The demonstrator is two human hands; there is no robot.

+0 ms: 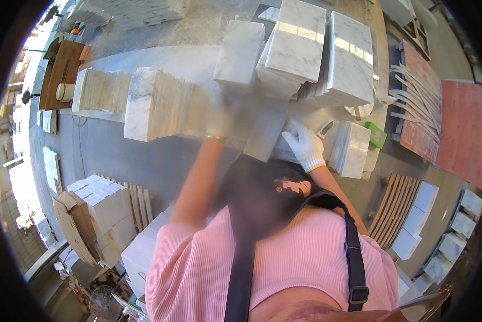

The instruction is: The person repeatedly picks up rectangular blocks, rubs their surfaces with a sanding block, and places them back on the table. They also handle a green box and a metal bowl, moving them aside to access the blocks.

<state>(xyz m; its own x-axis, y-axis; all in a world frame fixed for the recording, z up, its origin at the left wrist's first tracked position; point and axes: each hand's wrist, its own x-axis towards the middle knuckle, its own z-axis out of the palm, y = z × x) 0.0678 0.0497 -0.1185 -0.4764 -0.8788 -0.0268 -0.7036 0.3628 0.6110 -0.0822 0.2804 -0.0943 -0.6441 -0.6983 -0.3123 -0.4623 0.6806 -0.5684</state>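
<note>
"What carries it all?"

"A long, pale, flat-topped bench (192,60). On its far side stand tall stacks of white, grey-veined marble tiles (297,40); a row of upright white marble tiles (140,104) runs along the left."

"And the piece being worked?"

"A flat, rectangular, grey-white stone tile (265,137), on the near side of those stacks, between the hands."

"How are the hands?"

"The left hand (223,115) is a blur, so I can't tell its grip. The right hand (305,146), in a white knit glove, has its fingers partly curled beside the tile's right edge; whether they pinch it, I can't tell."

"Handling advice?"

"I'd support both long edges, keep the tile level and spare its corners; stone like this probably chips easily."

"Any writing?"

"The black cloth apron (246,201) bears a pale orange printed picture (295,187) and a small mark. The brown cardboard box (63,67) at far left has dark lettering, too small and skewed to read."
</note>
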